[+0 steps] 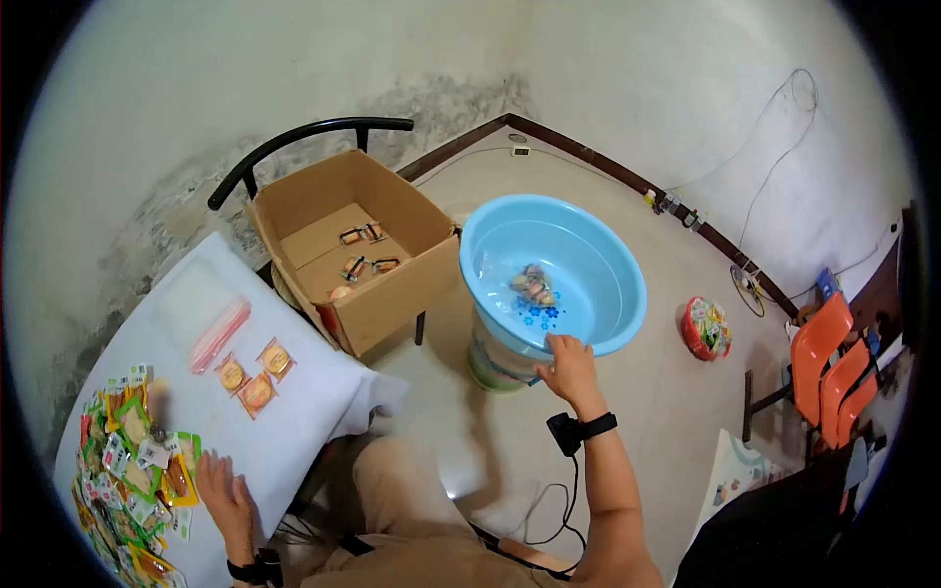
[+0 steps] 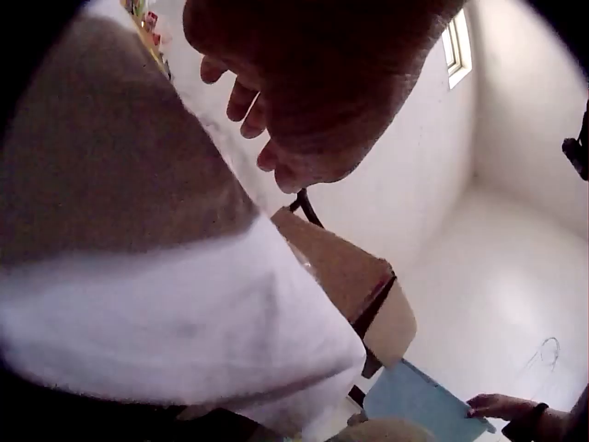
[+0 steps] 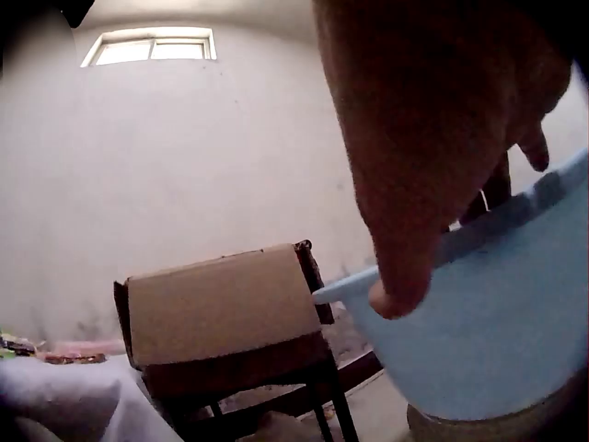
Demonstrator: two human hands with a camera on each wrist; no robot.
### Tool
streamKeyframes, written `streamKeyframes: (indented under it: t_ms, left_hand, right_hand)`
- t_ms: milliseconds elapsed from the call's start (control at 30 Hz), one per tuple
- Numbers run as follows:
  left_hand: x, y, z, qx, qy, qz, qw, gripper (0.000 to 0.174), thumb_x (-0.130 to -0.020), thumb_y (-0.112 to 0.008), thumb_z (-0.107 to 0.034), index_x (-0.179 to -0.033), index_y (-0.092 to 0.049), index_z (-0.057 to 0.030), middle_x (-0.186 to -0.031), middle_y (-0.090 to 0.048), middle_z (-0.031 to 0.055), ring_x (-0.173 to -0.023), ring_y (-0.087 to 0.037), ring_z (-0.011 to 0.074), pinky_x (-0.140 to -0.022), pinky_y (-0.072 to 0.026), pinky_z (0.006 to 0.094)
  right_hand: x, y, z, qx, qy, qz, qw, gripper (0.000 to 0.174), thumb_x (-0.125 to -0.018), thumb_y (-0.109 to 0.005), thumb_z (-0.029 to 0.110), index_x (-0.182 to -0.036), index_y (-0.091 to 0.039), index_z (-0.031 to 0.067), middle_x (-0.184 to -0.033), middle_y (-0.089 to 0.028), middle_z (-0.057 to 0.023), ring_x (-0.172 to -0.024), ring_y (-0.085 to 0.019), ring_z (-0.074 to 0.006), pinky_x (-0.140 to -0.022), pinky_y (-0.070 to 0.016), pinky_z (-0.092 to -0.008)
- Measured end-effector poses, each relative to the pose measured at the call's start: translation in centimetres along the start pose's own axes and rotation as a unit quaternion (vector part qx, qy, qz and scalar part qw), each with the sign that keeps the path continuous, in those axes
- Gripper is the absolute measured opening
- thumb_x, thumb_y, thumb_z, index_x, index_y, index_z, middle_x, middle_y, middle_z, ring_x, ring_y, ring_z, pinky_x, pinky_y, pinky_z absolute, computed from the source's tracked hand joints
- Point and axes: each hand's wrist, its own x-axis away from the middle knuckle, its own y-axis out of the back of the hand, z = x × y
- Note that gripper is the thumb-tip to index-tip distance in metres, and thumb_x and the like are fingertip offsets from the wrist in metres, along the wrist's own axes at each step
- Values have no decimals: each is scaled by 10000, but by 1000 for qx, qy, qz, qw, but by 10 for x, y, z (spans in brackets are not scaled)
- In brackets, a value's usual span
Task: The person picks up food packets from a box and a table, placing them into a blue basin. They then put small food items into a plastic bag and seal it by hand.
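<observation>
My right hand (image 1: pixel 570 372) grips the near rim of a light blue plastic basin (image 1: pixel 593 250). In the right wrist view the thumb (image 3: pixel 402 290) lies outside the basin wall (image 3: pixel 479 341), with the fingers over the rim. Several small wrapped snacks (image 1: pixel 532 285) lie together on the basin's flowered bottom. Over at the left, my left hand (image 1: pixel 225 500) is beside a heap of colourful snack packets (image 1: pixel 123 470) on the white-covered table (image 1: pixel 294 431), fingers extended and holding nothing. A few round wrapped biscuits (image 1: pixel 257 392) lie farther up the cloth.
An open cardboard box (image 1: pixel 392 314) with several wrapped snacks inside stands on a black-framed chair (image 1: pixel 314 127) between table and basin. A clear bag with a pink edge (image 1: pixel 221 335) lies on the table. On the floor at right are a red container (image 1: pixel 698 333) and orange seats (image 1: pixel 821 348).
</observation>
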Motion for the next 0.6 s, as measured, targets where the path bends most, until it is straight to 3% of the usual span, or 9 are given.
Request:
streamKeyframes:
  t_ms: [67,200,267,333,367,433,467,533,600]
  left_hand:
    - [-8,-6,-26,60,14,22,998,320,-800,-535,-36,-1115,-540,23,-1311,-432,205,-1226,-370,383,-1035,-278,445]
    - [-6,-33,-18,26,5,19,999,311,-790,-541,-29,-1095,-539,38,-1273,-466,201,-1194,-399,383,-1019,-296,449]
    - [-5,-35,-19,2,-2,20,1000,290,-797,-533,-37,-1075,-539,46,-1232,-497,195,-1165,-423,380,-995,-315,457]
    - [-6,-34,-20,0,-6,13,1000,279,-800,-530,-39,-1065,-543,45,-1223,-502,191,-1159,-428,378,-987,-321,458]
    - [-6,-33,-20,1,-14,7,1000,267,-803,-527,-41,-1056,-546,45,-1214,-508,187,-1153,-434,375,-979,-327,459]
    - [-7,-30,-26,-1,-14,4,1000,259,-804,-527,-41,-1048,-549,42,-1209,-511,186,-1147,-439,375,-975,-331,461]
    - [-8,-28,-28,0,-19,3,1000,250,-805,-526,-41,-1040,-552,40,-1205,-514,185,-1141,-445,375,-971,-334,462]
    - [-8,-27,-28,-6,-23,-2,1000,251,-800,-531,-38,-1039,-555,36,-1200,-518,182,-1138,-448,374,-970,-335,463]
    - [-7,-26,-30,-12,-23,-9,1000,252,-796,-536,-36,-1038,-557,33,-1196,-521,179,-1136,-451,374,-969,-337,464]
  right_hand:
    - [-8,0,-5,-80,-39,89,992,644,-690,-742,317,-1215,-477,55,-1159,-510,-130,-1098,-469,-303,-890,-364,-519]
    - [-14,0,-7,-64,-25,76,995,707,-701,-735,312,-1277,-426,43,-1272,-434,-190,-1208,-387,-338,-961,-320,-531]
    - [-11,-23,-20,-98,-126,-293,943,807,-711,-725,322,-1354,-322,49,-1349,-354,-237,-1279,-302,-372,-1015,-253,-561]
    - [-3,-44,-35,-240,-250,-425,836,851,-742,-707,346,-1377,-240,26,-1378,-303,-259,-1316,-219,-390,-1037,-171,-591]
    - [0,-42,-33,-245,-247,-424,836,851,-742,-707,346,-1377,-240,26,-1378,-303,-259,-1316,-219,-390,-1037,-171,-591]
    - [8,-34,-32,-592,-496,-258,581,847,-762,-692,379,-1361,-226,2,-1350,-344,-243,-1230,-375,-391,-951,-337,-604]
    - [11,-39,-39,-593,-494,-255,583,847,-762,-692,379,-1361,-226,2,-1350,-344,-243,-1230,-375,-391,-951,-337,-604]
    - [11,-57,-54,-839,-389,35,378,833,-764,-681,432,-1339,-268,-7,-1317,-377,-229,-1117,-470,-420,-790,-499,-517]
    - [0,-75,-60,-838,-379,47,390,762,-774,-673,419,-1303,-314,4,-1278,-414,-221,-1031,-524,-395,-716,-527,-474]
